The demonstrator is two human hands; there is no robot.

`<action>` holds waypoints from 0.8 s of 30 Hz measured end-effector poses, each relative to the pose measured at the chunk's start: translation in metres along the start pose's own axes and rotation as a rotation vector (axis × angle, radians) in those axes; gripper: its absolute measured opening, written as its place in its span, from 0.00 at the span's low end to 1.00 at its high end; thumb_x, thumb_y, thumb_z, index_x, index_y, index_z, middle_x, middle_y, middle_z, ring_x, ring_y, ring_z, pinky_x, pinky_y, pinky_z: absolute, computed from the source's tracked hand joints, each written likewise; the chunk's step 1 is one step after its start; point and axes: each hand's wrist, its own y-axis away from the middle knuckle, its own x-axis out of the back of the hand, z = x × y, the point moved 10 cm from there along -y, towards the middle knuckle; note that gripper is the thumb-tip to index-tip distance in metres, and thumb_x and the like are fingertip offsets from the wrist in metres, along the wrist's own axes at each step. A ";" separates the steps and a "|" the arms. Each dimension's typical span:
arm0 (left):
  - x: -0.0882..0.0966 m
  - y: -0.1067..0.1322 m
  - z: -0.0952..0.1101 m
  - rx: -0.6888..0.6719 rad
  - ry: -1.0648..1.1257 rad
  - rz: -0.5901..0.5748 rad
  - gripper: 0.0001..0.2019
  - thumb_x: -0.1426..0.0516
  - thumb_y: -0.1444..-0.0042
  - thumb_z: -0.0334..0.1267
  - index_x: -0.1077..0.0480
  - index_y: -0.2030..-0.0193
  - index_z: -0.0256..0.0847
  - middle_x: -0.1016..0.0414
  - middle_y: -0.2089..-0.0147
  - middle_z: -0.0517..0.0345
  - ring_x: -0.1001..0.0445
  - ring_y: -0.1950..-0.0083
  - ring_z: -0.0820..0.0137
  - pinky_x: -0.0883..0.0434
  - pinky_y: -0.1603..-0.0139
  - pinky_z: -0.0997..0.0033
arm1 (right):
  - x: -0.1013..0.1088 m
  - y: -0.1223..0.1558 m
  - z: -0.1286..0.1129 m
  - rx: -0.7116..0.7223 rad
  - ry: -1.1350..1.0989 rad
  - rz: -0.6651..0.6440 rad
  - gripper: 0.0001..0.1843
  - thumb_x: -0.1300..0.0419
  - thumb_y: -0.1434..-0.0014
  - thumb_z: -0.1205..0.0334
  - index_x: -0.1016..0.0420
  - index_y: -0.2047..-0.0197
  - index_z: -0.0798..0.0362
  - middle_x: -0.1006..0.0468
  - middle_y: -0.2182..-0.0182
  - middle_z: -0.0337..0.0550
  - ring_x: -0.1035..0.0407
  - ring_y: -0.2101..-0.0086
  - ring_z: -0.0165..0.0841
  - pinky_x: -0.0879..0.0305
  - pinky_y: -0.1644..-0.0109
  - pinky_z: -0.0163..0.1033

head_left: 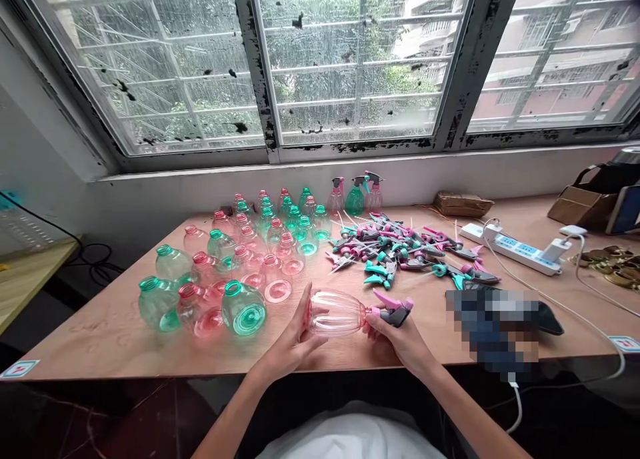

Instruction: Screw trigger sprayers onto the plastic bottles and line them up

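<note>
A clear pink spray bottle (337, 313) lies sideways between my hands, above the table's front edge. My left hand (295, 342) is wrapped round its base end. At the neck, my right hand (395, 339) grips the collar of the pink and grey spray head (395, 310), which sits on the bottle's mouth. Whether the collar is screwed tight I cannot tell. To the left stand several pink and green bottles without spray heads, the nearest a green bottle (243, 307). Beyond my right hand lies a heap of spray heads (395, 242) in pink, green and grey.
Three bottles with spray heads (355, 197) stand by the wall under the window. On the right are a power strip (515, 247) with white cables, a brown paper package (463, 204), a cardboard box (580, 204) and a blurred dark object (495, 325) near the front edge.
</note>
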 end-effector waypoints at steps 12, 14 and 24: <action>0.003 0.001 -0.002 -0.012 -0.057 -0.007 0.50 0.36 0.40 0.44 0.70 0.24 0.61 0.53 0.21 0.50 0.40 0.27 0.53 0.49 0.25 0.44 | -0.002 0.003 -0.002 0.005 -0.011 0.010 0.16 0.30 0.42 0.51 0.24 0.57 0.51 0.19 0.75 0.35 0.30 0.76 0.31 0.33 0.70 0.38; 0.004 0.001 -0.003 0.002 -0.065 -0.009 0.53 0.34 0.41 0.44 0.71 0.24 0.57 0.45 0.25 0.46 0.41 0.27 0.52 0.51 0.25 0.42 | -0.002 0.003 -0.002 0.003 -0.008 0.005 0.14 0.29 0.43 0.51 0.23 0.61 0.51 0.20 0.76 0.35 0.30 0.76 0.31 0.33 0.70 0.38; 0.004 -0.001 -0.003 -0.009 -0.043 0.007 0.50 0.36 0.39 0.44 0.70 0.24 0.59 0.48 0.23 0.49 0.39 0.27 0.56 0.49 0.25 0.46 | -0.001 0.003 -0.002 0.004 0.018 0.020 0.14 0.30 0.42 0.50 0.20 0.63 0.53 0.19 0.76 0.38 0.30 0.78 0.31 0.34 0.70 0.39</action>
